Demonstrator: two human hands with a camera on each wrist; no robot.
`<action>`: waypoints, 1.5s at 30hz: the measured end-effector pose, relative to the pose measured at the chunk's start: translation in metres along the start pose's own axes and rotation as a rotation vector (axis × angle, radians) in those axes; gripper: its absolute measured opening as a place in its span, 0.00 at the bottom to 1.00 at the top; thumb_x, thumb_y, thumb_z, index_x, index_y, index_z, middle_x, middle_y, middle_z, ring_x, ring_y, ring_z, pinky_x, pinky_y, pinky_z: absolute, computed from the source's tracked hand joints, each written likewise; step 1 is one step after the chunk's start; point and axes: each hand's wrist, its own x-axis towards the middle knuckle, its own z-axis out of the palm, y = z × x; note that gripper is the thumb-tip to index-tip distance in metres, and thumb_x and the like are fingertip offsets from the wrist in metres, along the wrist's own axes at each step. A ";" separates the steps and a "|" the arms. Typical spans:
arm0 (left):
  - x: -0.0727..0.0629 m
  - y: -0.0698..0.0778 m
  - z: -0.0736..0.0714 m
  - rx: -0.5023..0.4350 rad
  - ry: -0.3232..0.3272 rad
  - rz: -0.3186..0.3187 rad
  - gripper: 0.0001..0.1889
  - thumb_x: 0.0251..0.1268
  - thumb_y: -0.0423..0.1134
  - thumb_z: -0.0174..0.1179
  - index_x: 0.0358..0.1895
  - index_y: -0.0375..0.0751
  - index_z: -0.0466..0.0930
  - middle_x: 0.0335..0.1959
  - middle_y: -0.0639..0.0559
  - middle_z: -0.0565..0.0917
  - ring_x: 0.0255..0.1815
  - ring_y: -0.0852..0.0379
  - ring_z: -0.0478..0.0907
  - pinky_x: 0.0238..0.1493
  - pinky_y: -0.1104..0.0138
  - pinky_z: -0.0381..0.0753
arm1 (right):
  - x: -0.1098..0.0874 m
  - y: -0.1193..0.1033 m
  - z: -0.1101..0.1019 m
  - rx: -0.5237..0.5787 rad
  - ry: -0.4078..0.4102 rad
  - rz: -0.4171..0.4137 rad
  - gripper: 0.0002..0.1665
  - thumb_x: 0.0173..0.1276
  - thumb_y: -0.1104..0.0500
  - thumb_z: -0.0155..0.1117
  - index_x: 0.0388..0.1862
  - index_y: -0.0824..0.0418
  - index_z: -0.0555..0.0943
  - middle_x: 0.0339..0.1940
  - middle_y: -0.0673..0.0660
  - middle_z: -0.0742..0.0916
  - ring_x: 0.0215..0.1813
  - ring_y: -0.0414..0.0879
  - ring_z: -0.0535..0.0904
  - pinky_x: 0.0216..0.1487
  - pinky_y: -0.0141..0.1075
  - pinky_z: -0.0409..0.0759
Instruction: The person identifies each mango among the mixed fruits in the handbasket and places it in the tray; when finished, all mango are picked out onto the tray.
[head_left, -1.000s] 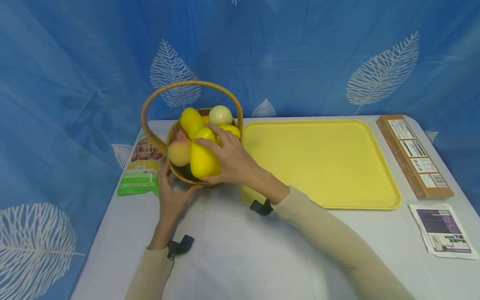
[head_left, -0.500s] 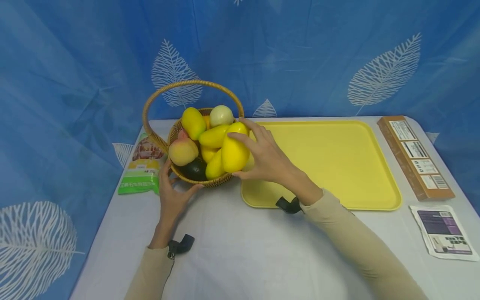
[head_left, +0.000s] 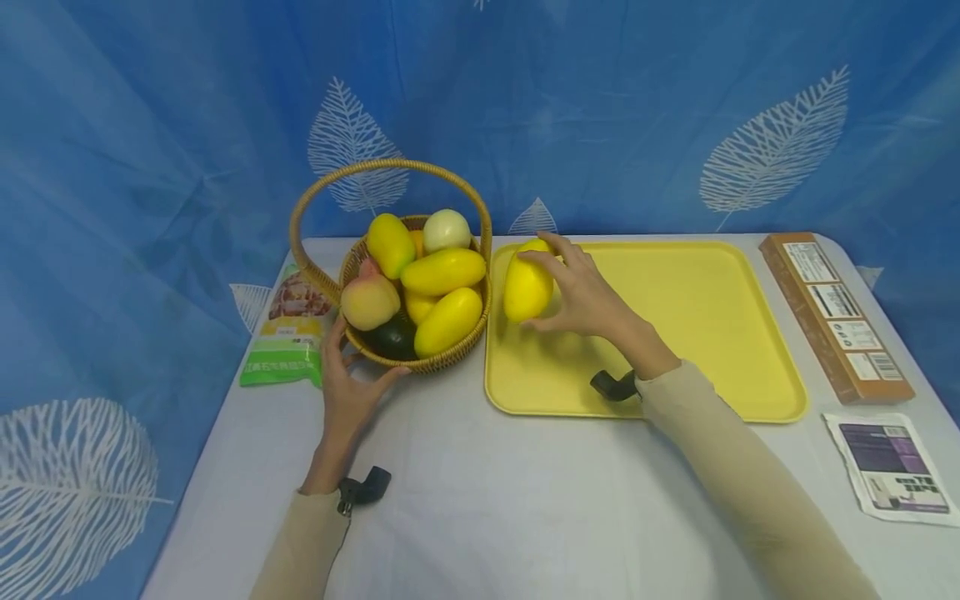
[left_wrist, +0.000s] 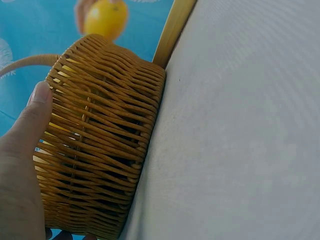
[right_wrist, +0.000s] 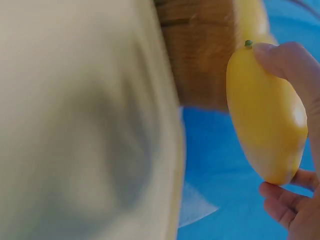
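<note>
In the head view my right hand point(head_left: 592, 300) holds a yellow mango point(head_left: 525, 290) over the left part of the yellow tray point(head_left: 690, 333). The right wrist view shows the thumb at the stem end of the mango point(right_wrist: 265, 115) and fingertips at its other end. My left hand point(head_left: 348, 404) grips the near left side of the wicker basket point(head_left: 461, 354), thumb at its rim. Inside the basket lie more yellow mangoes point(head_left: 444, 271), a peach point(head_left: 371, 302), a pale round fruit point(head_left: 447, 231) and a dark green fruit point(head_left: 390, 337), partly covered by others.
The basket's tall handle point(head_left: 390, 164) arches above the fruit. A green food packet point(head_left: 283, 350) lies left of the basket. Right of the tray are a long brown box point(head_left: 836, 321) and a white and purple packet point(head_left: 892, 467). A blue curtain point(head_left: 600, 125) hangs behind the table.
My right hand has carried the mango rightward from above the basket to over the tray, uncovering the fruit beneath. The left hand has stayed at the basket.
</note>
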 end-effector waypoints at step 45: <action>0.001 0.005 0.000 0.005 -0.002 -0.050 0.56 0.36 0.23 0.78 0.73 0.26 0.52 0.71 0.29 0.59 0.68 0.35 0.64 0.51 0.40 0.72 | 0.035 0.054 0.024 0.117 -0.393 0.148 0.55 0.50 0.44 0.80 0.75 0.49 0.63 0.80 0.64 0.52 0.76 0.66 0.57 0.70 0.60 0.63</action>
